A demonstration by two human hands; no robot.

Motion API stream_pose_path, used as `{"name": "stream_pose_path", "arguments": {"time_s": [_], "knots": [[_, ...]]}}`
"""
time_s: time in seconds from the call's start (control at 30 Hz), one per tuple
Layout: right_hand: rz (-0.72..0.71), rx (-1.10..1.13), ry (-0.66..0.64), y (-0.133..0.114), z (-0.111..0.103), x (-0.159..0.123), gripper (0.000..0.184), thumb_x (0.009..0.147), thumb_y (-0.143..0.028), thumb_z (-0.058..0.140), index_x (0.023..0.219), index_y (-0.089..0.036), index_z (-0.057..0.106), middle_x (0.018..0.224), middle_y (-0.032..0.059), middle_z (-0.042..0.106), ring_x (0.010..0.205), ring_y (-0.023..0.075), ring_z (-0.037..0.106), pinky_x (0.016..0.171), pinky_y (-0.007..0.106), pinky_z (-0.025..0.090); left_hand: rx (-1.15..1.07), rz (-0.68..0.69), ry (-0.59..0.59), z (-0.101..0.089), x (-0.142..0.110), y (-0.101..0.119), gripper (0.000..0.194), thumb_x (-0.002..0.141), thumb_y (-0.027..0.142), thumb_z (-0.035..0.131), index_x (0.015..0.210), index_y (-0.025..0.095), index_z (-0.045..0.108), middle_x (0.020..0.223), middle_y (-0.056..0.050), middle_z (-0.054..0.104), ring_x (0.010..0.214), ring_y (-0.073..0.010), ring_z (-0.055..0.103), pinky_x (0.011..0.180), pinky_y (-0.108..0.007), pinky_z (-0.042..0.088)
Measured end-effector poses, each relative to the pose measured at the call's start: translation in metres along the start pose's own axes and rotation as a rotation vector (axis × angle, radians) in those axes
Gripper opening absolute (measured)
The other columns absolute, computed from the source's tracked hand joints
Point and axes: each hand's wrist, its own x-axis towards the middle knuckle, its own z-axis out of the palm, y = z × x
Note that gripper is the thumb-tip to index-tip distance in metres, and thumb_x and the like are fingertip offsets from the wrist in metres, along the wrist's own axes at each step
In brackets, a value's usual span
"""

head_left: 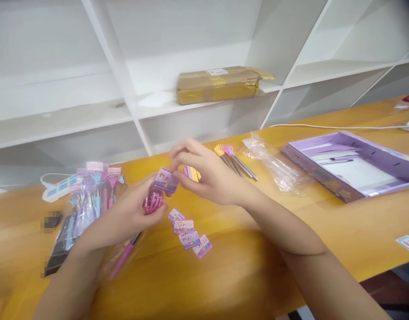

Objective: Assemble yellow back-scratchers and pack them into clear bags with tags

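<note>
My left hand is closed around a pink hand-shaped back scratcher, whose pink handle slants down toward me with what looks like clear wrapping about it. Just above the scratcher's head is a small purple printed card. Thumb and fingers of my right hand, slightly blurred, pinch this card at its right edge. Several similar printed cards lie overlapping on the table below my hands. Partly hidden behind my right hand are yellow and pink handles.
On the left, bagged back scratchers lie beside a power strip. Unwrapped scratchers and empty-looking clear bags lie behind my right arm. A purple open box stands at right. Shelves hold a taped carton.
</note>
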Motion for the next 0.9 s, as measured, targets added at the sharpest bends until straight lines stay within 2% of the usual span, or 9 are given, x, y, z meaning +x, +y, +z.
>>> {"name": "stream_pose_path", "arguments": {"time_s": [0.13, 0.27, 0.33, 0.5, 0.57, 0.63, 0.7, 0.8, 0.9], "knots": [[0.048, 0.157, -0.056, 0.006, -0.003, 0.003, 0.013, 0.104, -0.024, 0.054, 0.095, -0.020, 0.063, 0.115, 0.0084, 0.060, 0.104, 0.0191, 0.058, 0.093, 0.039, 0.054, 0.025, -0.011, -0.022, -0.001, 0.001, -0.005, 0.028, 0.098, 0.028, 0.057, 0.126, 0.025, 0.059, 0.100, -0.001, 0.069, 0.083, -0.0183, 0.064, 0.078, -0.032, 0.054], [0.185, 0.142, 0.133, 0.028, -0.011, 0.006, 0.017, 0.102, -0.029, 0.060, 0.091, -0.018, 0.067, 0.110, 0.0087, 0.065, 0.102, 0.0192, 0.060, 0.090, 0.035, 0.053, 0.069, -0.032, -0.005, -0.013, -0.002, -0.012, 0.036, 0.096, 0.030, 0.062, 0.132, 0.028, 0.060, 0.124, -0.005, 0.070, 0.111, -0.0241, 0.067, 0.097, -0.037, 0.054], [0.270, 0.141, 0.106, 0.039, -0.015, 0.006, 0.020, 0.100, -0.033, 0.063, 0.089, -0.017, 0.069, 0.105, 0.0079, 0.069, 0.099, 0.0183, 0.062, 0.086, 0.032, 0.050, 0.081, -0.036, 0.061, -0.022, -0.004, -0.015, 0.037, 0.095, 0.033, 0.064, 0.132, 0.029, 0.061, 0.134, -0.006, 0.067, 0.122, -0.0267, 0.063, 0.104, -0.039, 0.052], [0.464, 0.227, -0.588, 0.053, -0.005, 0.002, 0.028, 0.096, -0.043, 0.068, 0.098, -0.016, 0.075, 0.089, 0.0053, 0.074, 0.074, 0.0142, 0.064, 0.067, 0.025, 0.045, 0.076, -0.066, 0.261, -0.038, -0.005, -0.018, 0.038, 0.093, 0.039, 0.068, 0.128, 0.027, 0.061, 0.137, -0.006, 0.065, 0.117, -0.0269, 0.064, 0.099, -0.038, 0.054], [0.448, 0.206, -0.700, 0.052, 0.007, 0.002, 0.044, 0.089, -0.050, 0.076, 0.115, -0.014, 0.073, 0.102, 0.0089, 0.075, 0.078, 0.0152, 0.065, 0.068, 0.026, 0.046, 0.060, -0.079, 0.251, -0.035, -0.001, -0.019, 0.038, 0.094, 0.040, 0.068, 0.128, 0.026, 0.062, 0.136, -0.007, 0.066, 0.116, -0.0269, 0.065, 0.098, -0.038, 0.054], [0.384, 0.248, -0.649, 0.047, 0.019, 0.002, 0.064, 0.086, -0.055, 0.079, 0.133, -0.014, 0.065, 0.116, 0.0112, 0.073, 0.083, 0.0154, 0.065, 0.072, 0.027, 0.048, 0.010, -0.095, 0.189, -0.028, 0.005, -0.019, 0.037, 0.094, 0.041, 0.068, 0.127, 0.024, 0.063, 0.128, -0.008, 0.069, 0.115, -0.0275, 0.065, 0.095, -0.038, 0.054], [0.295, 0.342, -0.522, 0.040, 0.027, 0.003, 0.060, 0.094, -0.055, 0.071, 0.139, -0.017, 0.061, 0.118, 0.0086, 0.071, 0.085, 0.0139, 0.063, 0.074, 0.026, 0.049, -0.076, -0.121, 0.121, -0.017, 0.011, -0.020, 0.036, 0.093, 0.041, 0.068, 0.124, 0.023, 0.064, 0.116, -0.007, 0.071, 0.109, -0.0265, 0.066, 0.090, -0.037, 0.056], [0.215, 0.384, -0.269, 0.029, 0.034, 0.006, 0.036, 0.106, -0.050, 0.054, 0.114, -0.018, 0.069, 0.101, 0.0032, 0.070, 0.084, 0.0120, 0.059, 0.076, 0.026, 0.046, -0.210, -0.136, 0.052, -0.001, 0.020, -0.021, 0.031, 0.094, 0.040, 0.067, 0.120, 0.022, 0.064, 0.106, -0.006, 0.071, 0.099, -0.0231, 0.067, 0.082, -0.035, 0.056], [0.265, 0.328, -0.081, 0.025, 0.033, 0.007, 0.046, 0.109, -0.051, 0.046, 0.084, -0.017, 0.064, 0.084, 0.0021, 0.063, 0.077, 0.0114, 0.056, 0.071, 0.026, 0.043, -0.310, -0.134, 0.014, 0.010, 0.026, -0.024, 0.031, 0.093, 0.041, 0.070, 0.117, 0.023, 0.065, 0.107, -0.005, 0.071, 0.098, -0.0217, 0.067, 0.082, -0.034, 0.056]]}}
